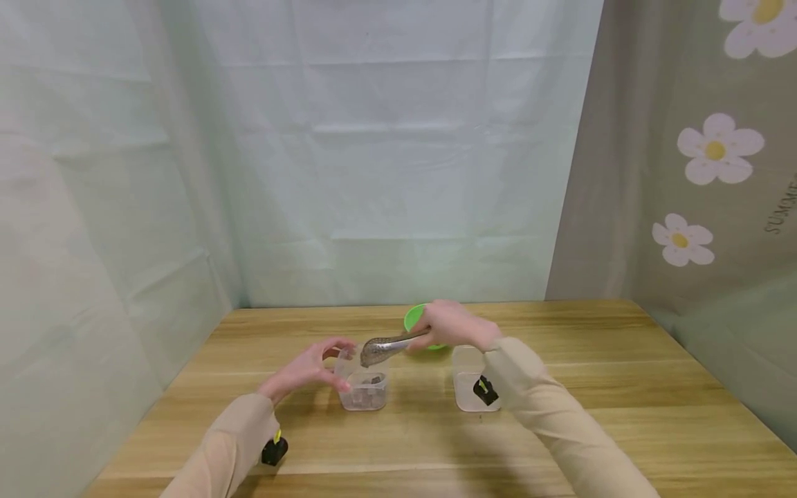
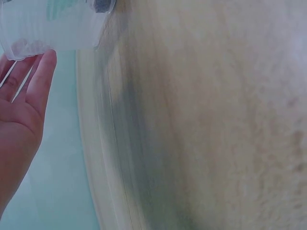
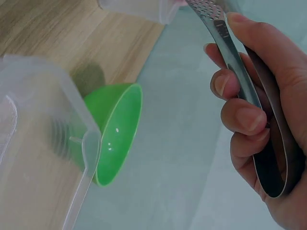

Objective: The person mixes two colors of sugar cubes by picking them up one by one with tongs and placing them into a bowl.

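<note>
- Metal tongs slant through the lower middle of the head frame, perforated end down-left, above a clear tub of pieces; whether they grip anything is too small to tell.
- The right hand has its fingers curled round the tongs, thumb on one arm, fingertips on the other.
- The left hand sits at the tub's left side, thumb in front and fingers behind, spread apart around its wall.
- All this is over a wood-grained table filling the lower frame.
- Pale fabric rises behind and at left; a grey-brown panel with white flowers hangs at right.
- The table's far edge meets the fabric below mid-frame; its side edges slant outward to the lower corners.
- A second clear container stands lower right of centre, beneath the right forearm, with wood grain between it and the tub.
- A green bowl is near the far edge, partly behind the right hand.
</note>
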The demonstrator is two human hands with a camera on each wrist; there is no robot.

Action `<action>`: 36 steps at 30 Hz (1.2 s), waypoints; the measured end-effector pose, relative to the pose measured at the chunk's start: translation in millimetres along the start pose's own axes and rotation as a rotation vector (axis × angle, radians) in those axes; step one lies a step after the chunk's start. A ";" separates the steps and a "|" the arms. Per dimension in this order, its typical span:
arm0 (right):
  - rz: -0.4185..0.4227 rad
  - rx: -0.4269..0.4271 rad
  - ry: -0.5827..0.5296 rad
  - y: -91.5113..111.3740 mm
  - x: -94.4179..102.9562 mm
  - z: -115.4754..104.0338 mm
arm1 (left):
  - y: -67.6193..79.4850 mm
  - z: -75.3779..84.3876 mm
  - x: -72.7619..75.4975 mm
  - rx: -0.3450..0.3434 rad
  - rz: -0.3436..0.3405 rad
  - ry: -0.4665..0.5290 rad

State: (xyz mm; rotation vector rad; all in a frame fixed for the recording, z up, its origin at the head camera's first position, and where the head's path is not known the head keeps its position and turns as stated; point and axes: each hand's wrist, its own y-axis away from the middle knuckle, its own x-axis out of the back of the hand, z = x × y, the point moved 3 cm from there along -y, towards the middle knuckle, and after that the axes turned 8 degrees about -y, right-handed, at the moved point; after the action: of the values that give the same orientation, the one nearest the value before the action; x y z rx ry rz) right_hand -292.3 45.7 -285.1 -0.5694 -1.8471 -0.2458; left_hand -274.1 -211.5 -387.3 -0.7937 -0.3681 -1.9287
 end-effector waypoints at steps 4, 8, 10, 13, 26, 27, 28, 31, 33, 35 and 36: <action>0.030 -0.030 -0.058 9.3 3.9 7.9 | 0.3 0.1 0.0 -0.010 -0.002 -0.003; 0.077 -0.021 -0.132 18.7 6.9 20.3 | 1.1 1.1 0.1 -0.014 -0.006 0.008; 0.095 -0.017 -0.173 23.7 8.8 26.7 | 1.5 1.5 0.4 -0.016 -0.006 0.019; 0.112 -0.051 -0.221 31.6 12.8 36.0 | 1.9 2.1 1.2 -0.024 -0.007 0.037; 0.176 -0.248 -0.192 56.3 27.1 66.0 | 2.6 0.1 2.8 -0.020 -0.011 0.035; 0.179 -0.251 -0.188 57.5 27.7 66.8 | 2.6 0.2 2.9 -0.018 -0.012 0.035; 0.186 -0.260 -0.182 58.4 28.2 67.7 | 2.6 0.2 2.8 -0.018 -0.012 0.036; 0.203 -0.278 -0.152 61.2 30.1 68.8 | 2.5 1.2 3.1 -0.020 -0.011 0.040; 0.209 -0.291 -0.126 62.4 30.9 69.6 | 3.3 5.1 3.7 -0.019 -0.009 0.045; 0.218 -0.303 -0.096 62.9 31.3 71.1 | 3.2 4.9 3.8 -0.019 -0.008 0.047; 0.218 -0.306 -0.085 62.9 30.9 72.2 | 3.3 4.7 3.7 -0.017 -0.008 0.048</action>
State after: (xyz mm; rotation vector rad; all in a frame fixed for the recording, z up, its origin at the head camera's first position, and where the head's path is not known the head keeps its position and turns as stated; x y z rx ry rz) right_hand -328.9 139.4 -288.2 -0.9996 -1.8225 -0.3650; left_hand -270.6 -212.9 -381.6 -0.7565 -0.3266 -1.9569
